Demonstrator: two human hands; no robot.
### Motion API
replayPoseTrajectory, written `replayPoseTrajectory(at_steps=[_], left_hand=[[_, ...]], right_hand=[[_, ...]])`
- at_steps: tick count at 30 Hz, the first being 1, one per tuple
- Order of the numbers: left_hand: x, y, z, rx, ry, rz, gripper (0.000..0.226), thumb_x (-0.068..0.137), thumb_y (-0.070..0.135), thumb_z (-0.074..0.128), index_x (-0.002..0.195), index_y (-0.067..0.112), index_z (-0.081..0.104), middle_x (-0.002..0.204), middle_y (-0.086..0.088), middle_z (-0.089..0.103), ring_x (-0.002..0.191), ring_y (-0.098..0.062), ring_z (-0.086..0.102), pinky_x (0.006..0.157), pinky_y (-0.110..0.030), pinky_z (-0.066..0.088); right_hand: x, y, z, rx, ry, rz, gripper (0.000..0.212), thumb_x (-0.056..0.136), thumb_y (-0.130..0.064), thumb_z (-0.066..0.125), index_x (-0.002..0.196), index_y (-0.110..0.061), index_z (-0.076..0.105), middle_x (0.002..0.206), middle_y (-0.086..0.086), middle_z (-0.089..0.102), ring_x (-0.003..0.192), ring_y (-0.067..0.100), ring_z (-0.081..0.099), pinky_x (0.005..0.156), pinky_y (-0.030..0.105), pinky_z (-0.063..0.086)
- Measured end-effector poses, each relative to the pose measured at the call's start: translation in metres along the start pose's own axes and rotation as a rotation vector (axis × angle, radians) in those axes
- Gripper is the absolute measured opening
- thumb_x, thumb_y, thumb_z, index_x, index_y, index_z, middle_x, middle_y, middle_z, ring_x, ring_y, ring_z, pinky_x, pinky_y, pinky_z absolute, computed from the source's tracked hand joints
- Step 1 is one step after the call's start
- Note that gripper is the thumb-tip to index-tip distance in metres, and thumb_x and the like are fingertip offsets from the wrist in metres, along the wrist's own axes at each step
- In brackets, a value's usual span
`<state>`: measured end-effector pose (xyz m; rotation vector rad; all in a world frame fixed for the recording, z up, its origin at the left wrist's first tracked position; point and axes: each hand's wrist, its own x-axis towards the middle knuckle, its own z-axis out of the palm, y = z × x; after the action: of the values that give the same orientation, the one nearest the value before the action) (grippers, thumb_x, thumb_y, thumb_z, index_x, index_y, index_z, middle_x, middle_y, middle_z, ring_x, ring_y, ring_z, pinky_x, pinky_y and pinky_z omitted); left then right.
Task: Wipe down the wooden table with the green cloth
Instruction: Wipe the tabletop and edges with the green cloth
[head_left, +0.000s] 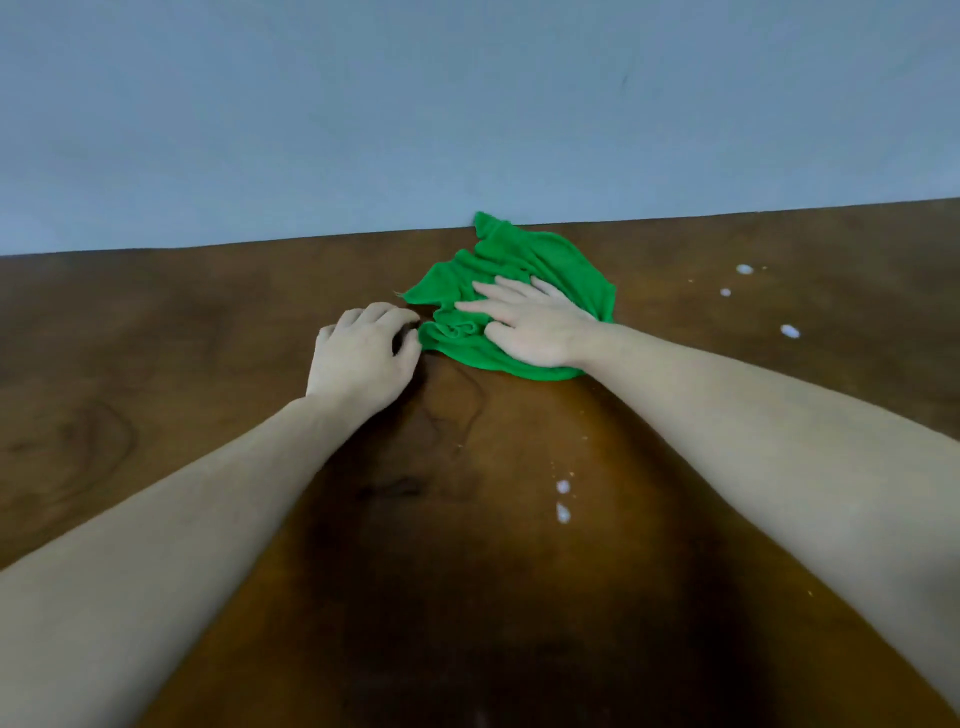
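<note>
A crumpled green cloth (540, 260) lies on the dark wooden table (156, 338), close to its far edge by the wall. My right hand (530, 322) lies flat on the cloth with straight, spread fingers pressing it down. My left hand (361, 353) rests on the wood just left of the cloth, fingers curled under, its fingertips at the cloth's left edge. Whether those fingertips pinch the cloth is hidden.
White spots of spill dot the table: three to the right of the cloth (789, 331) and two nearer me (562, 512). A plain grey-blue wall (467, 104) rises straight behind the table's far edge.
</note>
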<state>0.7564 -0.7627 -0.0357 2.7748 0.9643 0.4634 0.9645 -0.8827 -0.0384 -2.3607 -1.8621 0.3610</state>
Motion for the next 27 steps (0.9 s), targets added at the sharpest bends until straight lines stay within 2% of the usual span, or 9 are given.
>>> replayPoseTrajectory(at_steps=[6, 10, 14, 16, 19, 22, 24, 27], left_hand=[[-0.088, 0.021, -0.018, -0.077, -0.03, 0.073, 0.035, 0.098, 0.038, 0.04, 0.125, 0.029, 0.06, 0.134, 0.006, 0.057, 0.126, -0.021, 0.048, 0.102, -0.045, 0.036], [-0.15, 0.02, -0.035, -0.126, -0.044, 0.078, 0.032, 0.099, 0.038, 0.039, 0.119, 0.03, 0.063, 0.13, 0.008, 0.059, 0.123, -0.019, 0.049, 0.102, -0.044, 0.036], [-0.202, 0.021, -0.051, -0.19, -0.053, 0.085, 0.034, 0.101, 0.036, 0.035, 0.117, 0.027, 0.064, 0.13, 0.007, 0.059, 0.119, -0.021, 0.052, 0.101, -0.047, 0.04], [-0.223, 0.025, -0.056, -0.229, -0.045, 0.077, 0.032, 0.102, 0.034, 0.035, 0.115, 0.026, 0.063, 0.129, 0.007, 0.058, 0.116, -0.022, 0.052, 0.099, -0.046, 0.04], [-0.25, 0.035, -0.062, -0.247, -0.046, 0.096, 0.023, 0.101, 0.033, 0.039, 0.108, 0.026, 0.06, 0.122, 0.008, 0.058, 0.109, -0.021, 0.053, 0.095, -0.044, 0.04], [-0.27, 0.045, -0.064, -0.261, -0.018, 0.115, 0.012, 0.099, 0.031, 0.044, 0.097, 0.025, 0.054, 0.111, 0.008, 0.058, 0.098, -0.02, 0.054, 0.089, -0.042, 0.041], [-0.28, 0.052, -0.066, -0.264, -0.006, 0.135, 0.009, 0.098, 0.03, 0.045, 0.097, 0.025, 0.053, 0.108, 0.008, 0.057, 0.095, -0.02, 0.053, 0.087, -0.042, 0.041], [-0.29, 0.058, -0.065, -0.234, -0.029, 0.177, 0.012, 0.098, 0.031, 0.045, 0.104, 0.026, 0.055, 0.113, 0.008, 0.056, 0.1, -0.019, 0.053, 0.09, -0.04, 0.039]], right_hand=[[-0.087, -0.063, 0.022, 0.009, 0.011, 0.011, 0.067, 0.092, -0.072, -0.002, 0.152, -0.052, 0.021, 0.166, -0.018, 0.006, 0.152, 0.007, -0.004, 0.122, 0.048, -0.006], [-0.142, -0.105, 0.038, -0.016, 0.008, -0.012, 0.057, 0.1, -0.064, 0.008, 0.151, -0.048, 0.027, 0.166, -0.015, 0.009, 0.152, 0.009, 0.0, 0.123, 0.048, -0.004], [-0.196, -0.148, 0.056, 0.038, 0.047, -0.055, 0.052, 0.107, -0.047, 0.021, 0.155, -0.03, 0.031, 0.165, -0.006, 0.019, 0.152, 0.009, 0.007, 0.123, 0.036, 0.0], [-0.223, -0.167, 0.064, 0.043, 0.058, -0.075, 0.051, 0.108, -0.043, 0.023, 0.156, -0.026, 0.029, 0.165, -0.004, 0.022, 0.152, 0.01, 0.01, 0.123, 0.034, 0.004], [-0.263, -0.192, 0.073, 0.009, 0.053, -0.098, 0.052, 0.106, -0.05, 0.019, 0.157, -0.037, 0.021, 0.164, -0.006, 0.024, 0.15, 0.014, 0.013, 0.121, 0.035, 0.008], [-0.297, -0.207, 0.082, -0.086, 0.051, -0.135, 0.056, 0.101, -0.06, 0.012, 0.152, -0.044, 0.029, 0.163, -0.006, 0.026, 0.149, 0.018, 0.016, 0.12, 0.041, 0.014], [-0.313, -0.209, 0.087, -0.14, 0.062, -0.189, 0.052, 0.101, -0.061, 0.019, 0.149, -0.048, 0.033, 0.162, -0.007, 0.027, 0.15, 0.02, 0.016, 0.12, 0.044, 0.013], [-0.328, -0.197, 0.087, -0.2, 0.048, -0.274, 0.047, 0.103, -0.05, 0.038, 0.149, -0.052, 0.031, 0.162, -0.013, 0.026, 0.152, 0.019, 0.012, 0.122, 0.05, 0.008]])
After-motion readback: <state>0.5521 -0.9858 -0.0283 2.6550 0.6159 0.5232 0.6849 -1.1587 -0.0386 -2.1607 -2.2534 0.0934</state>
